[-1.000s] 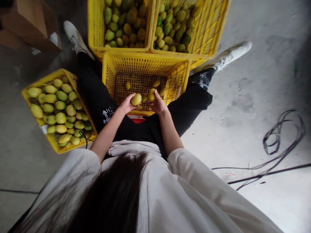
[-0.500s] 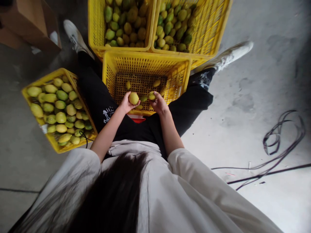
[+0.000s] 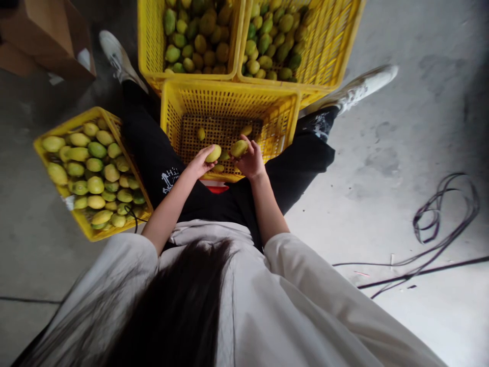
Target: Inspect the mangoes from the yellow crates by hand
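Observation:
Over the near side of a yellow crate [image 3: 229, 92] between my legs, my left hand [image 3: 199, 162] is closed around a yellow lemon [image 3: 213, 153]. To its right, my right hand [image 3: 252, 160] holds a second, greenish-yellow lemon [image 3: 239, 148] against the palm, with its fingers partly spread. The two lemons are apart. Below them, several lemons lie on the crate's dark mesh bottom, among them a small one [image 3: 200, 134] at the left and another [image 3: 246, 130] partly behind my right fingers.
Left of my leg, a tilted yellow crate [image 3: 100, 113] is filled with lemons. Two more crates with yellow and green lemons, one left [image 3: 148, 41] and one right [image 3: 332, 46], stand ahead. A cardboard box [image 3: 46, 30] sits far left; a black cable [image 3: 439, 244] lies on the floor at right.
My left hand has turned its lemon, so the fingers now cover more of it. My right fingers have loosened and lifted, and the lemon there shows more fully.

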`<action>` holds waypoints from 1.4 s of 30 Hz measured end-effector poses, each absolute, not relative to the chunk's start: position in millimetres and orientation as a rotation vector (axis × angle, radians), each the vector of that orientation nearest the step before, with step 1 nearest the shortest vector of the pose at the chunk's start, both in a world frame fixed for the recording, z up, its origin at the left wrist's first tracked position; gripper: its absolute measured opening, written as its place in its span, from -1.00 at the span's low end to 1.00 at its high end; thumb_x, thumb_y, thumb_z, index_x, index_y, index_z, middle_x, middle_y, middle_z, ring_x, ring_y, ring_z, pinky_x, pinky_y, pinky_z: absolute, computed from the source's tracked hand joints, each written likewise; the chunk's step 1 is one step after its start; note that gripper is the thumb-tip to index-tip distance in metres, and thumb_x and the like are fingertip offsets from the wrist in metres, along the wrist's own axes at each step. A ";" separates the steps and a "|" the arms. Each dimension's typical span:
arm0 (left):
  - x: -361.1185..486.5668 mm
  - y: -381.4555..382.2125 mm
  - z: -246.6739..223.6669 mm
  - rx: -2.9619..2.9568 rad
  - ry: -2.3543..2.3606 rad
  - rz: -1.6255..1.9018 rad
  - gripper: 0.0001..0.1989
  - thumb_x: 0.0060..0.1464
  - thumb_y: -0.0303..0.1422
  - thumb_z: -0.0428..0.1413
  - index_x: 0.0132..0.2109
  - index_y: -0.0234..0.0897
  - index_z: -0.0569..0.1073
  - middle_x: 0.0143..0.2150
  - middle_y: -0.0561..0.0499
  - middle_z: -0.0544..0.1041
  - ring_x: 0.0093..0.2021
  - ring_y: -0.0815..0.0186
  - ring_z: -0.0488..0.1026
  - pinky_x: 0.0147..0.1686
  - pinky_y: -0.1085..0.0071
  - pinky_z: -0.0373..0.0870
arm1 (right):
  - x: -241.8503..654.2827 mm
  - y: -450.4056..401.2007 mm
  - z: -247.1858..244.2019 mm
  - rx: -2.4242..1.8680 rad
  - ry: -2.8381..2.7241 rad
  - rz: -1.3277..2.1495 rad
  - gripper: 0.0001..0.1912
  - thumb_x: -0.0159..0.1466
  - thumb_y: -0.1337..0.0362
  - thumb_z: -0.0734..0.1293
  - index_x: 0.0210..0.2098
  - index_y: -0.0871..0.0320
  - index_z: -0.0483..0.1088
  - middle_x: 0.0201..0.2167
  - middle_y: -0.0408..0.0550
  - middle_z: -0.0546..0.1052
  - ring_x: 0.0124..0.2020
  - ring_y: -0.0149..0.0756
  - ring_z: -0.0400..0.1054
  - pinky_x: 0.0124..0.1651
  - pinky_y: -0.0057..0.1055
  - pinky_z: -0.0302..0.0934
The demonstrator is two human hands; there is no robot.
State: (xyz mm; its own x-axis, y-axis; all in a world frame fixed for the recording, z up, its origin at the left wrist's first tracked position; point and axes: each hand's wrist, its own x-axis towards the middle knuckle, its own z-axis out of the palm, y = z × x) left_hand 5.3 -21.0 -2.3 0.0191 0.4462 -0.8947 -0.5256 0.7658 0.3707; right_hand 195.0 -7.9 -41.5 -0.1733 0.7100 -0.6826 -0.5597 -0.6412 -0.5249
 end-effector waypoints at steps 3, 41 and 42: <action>8.2 -22.7 1.9 -0.053 1.328 0.772 -0.58 0.10 -0.13 0.52 -0.10 -0.22 0.52 -0.38 0.06 0.57 -0.51 0.45 0.47 -0.53 0.54 0.25 | 192.7 -7.8 -32.8 -1.266 -0.215 1.920 -0.60 0.31 -0.08 0.46 0.10 -0.17 0.52 -0.20 -0.19 0.67 -0.08 -0.17 0.59 -0.17 -0.31 0.48; 6.6 -20.5 -1.0 -0.091 1.285 0.795 -0.71 0.15 -0.19 0.44 -0.12 -0.22 0.59 -0.38 0.04 0.59 -0.51 0.44 0.45 -0.57 0.53 0.20 | 201.9 -3.6 -51.2 -1.300 0.011 1.704 -0.86 0.41 0.07 0.37 -0.13 -0.06 0.50 -0.27 -0.16 0.60 -0.32 -0.33 0.49 -0.43 -0.48 0.42; 7.8 -22.0 -1.1 -0.077 1.297 0.795 -0.70 0.10 -0.22 0.48 -0.14 -0.22 0.58 -0.38 0.05 0.59 -0.50 0.45 0.45 -0.56 0.53 0.18 | 201.0 -3.3 -52.3 -1.312 -0.003 1.693 -0.86 0.38 0.08 0.39 -0.12 -0.07 0.51 -0.26 -0.16 0.61 -0.27 -0.30 0.52 -0.37 -0.44 0.46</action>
